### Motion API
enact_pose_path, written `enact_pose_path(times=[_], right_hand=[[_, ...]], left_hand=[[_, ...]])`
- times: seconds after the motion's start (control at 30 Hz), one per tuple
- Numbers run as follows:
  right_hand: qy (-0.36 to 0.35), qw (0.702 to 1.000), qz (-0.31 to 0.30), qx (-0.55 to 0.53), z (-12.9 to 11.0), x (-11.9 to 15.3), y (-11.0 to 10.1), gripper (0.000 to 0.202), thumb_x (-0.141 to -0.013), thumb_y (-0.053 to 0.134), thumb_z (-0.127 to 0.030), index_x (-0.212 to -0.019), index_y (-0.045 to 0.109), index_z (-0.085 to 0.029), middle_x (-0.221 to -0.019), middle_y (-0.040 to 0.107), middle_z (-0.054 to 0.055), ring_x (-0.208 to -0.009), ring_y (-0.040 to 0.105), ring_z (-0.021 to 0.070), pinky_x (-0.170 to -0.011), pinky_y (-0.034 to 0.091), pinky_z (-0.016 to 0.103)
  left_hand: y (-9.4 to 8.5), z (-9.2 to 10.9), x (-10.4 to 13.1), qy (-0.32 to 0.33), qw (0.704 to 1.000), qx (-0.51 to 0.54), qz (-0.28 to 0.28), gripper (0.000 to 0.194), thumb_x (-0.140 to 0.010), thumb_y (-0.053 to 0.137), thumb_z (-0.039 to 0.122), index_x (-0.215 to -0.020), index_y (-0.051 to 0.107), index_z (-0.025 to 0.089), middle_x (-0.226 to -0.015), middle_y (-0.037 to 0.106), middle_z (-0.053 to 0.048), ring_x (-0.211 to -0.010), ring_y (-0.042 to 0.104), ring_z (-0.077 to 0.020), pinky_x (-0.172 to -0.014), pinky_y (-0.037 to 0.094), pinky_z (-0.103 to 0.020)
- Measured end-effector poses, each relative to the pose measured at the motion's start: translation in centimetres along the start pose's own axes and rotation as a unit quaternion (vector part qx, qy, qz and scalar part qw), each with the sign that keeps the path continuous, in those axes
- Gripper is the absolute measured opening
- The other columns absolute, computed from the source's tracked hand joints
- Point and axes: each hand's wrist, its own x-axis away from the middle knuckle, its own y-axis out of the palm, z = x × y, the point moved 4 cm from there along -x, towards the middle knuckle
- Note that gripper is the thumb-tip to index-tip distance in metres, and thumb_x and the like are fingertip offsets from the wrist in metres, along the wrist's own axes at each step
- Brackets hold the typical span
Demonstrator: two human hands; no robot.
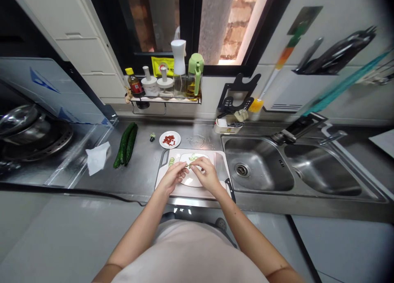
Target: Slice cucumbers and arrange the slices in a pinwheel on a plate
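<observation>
Over a white plate, my left hand and my right hand meet, their fingertips pinching a thin green cucumber slice between them. More pale green slices lie on the far part of that plate, partly behind my fingers. The plate rests on a light cutting board. A few cucumber slices lie on the board's left side. At its right edge is a knife with a black handle.
Two whole cucumbers and a paper towel lie to the left. Behind the board stands a small dish of chopped red pieces, beside a cucumber end. A double sink is at right. Seasoning bottles fill a wall rack.
</observation>
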Motion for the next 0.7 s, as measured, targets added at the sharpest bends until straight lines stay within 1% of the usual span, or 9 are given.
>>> enact_pose_path(times=[0.1,0.2,0.3,0.4,0.47,0.7], right_hand=[[-0.010,1.000,-0.012,0.020,-0.2,0.1,0.0,0.015,-0.088,0.057,-0.032,-0.086,0.068,-0.023,-0.085,0.060,0.005,-0.089,0.055,0.0193,-0.078,0.043,0.033],[0.003,1.000,-0.028,0.005,-0.1,0.1,0.1,0.015,-0.088,0.056,-0.032,-0.081,0.066,-0.022,-0.085,0.061,0.005,-0.088,0.055,0.0187,-0.073,0.043,0.030],[0.022,0.998,-0.050,-0.030,0.0,0.1,0.2,0.016,-0.087,0.056,-0.032,-0.078,0.063,-0.021,-0.081,0.062,0.004,-0.083,0.055,0.0169,-0.067,0.042,0.027],[0.049,0.995,-0.063,-0.061,0.0,0.0,0.3,0.017,-0.086,0.055,-0.032,-0.075,0.060,-0.020,-0.076,0.060,0.002,-0.075,0.054,0.0147,-0.060,0.040,0.025],[0.064,0.993,-0.064,-0.070,-0.1,-0.1,0.2,0.016,-0.085,0.055,-0.032,-0.075,0.059,-0.020,-0.075,0.059,0.002,-0.071,0.053,0.0137,-0.058,0.039,0.024],[0.076,0.992,-0.065,-0.072,-0.2,-0.2,0.3,0.015,-0.083,0.056,-0.030,-0.072,0.058,-0.020,-0.073,0.059,0.001,-0.070,0.052,0.0131,-0.059,0.038,0.024]], left_hand=[[-0.1,0.4,0.2,0.016,1.000,0.004,0.003,0.042,-0.060,0.079,0.041,-0.086,0.057,0.017,-0.071,0.060,0.002,-0.053,0.048,-0.0038,-0.045,0.025,-0.015],[-0.2,0.7,0.3,0.032,0.999,-0.013,0.016,0.044,-0.056,0.081,0.034,-0.089,0.057,0.018,-0.070,0.060,0.003,-0.056,0.050,-0.0051,-0.049,0.027,-0.016],[-0.3,1.1,0.2,0.060,0.997,-0.046,0.022,0.045,-0.055,0.081,0.030,-0.090,0.057,0.018,-0.064,0.057,0.005,-0.055,0.049,-0.0059,-0.050,0.027,-0.017],[-0.3,1.5,0.1,0.102,0.992,-0.070,0.009,0.043,-0.057,0.080,0.028,-0.091,0.057,0.017,-0.059,0.053,0.007,-0.052,0.045,-0.0048,-0.052,0.028,-0.018],[-0.2,1.7,0.2,0.124,0.989,-0.078,-0.004,0.042,-0.058,0.080,0.027,-0.093,0.057,0.017,-0.059,0.053,0.008,-0.053,0.045,-0.0044,-0.054,0.030,-0.018],[0.3,2.1,0.5,0.148,0.985,-0.089,-0.018,0.043,-0.061,0.077,0.026,-0.097,0.054,0.018,-0.066,0.059,0.005,-0.058,0.050,-0.0057,-0.060,0.034,-0.019]])
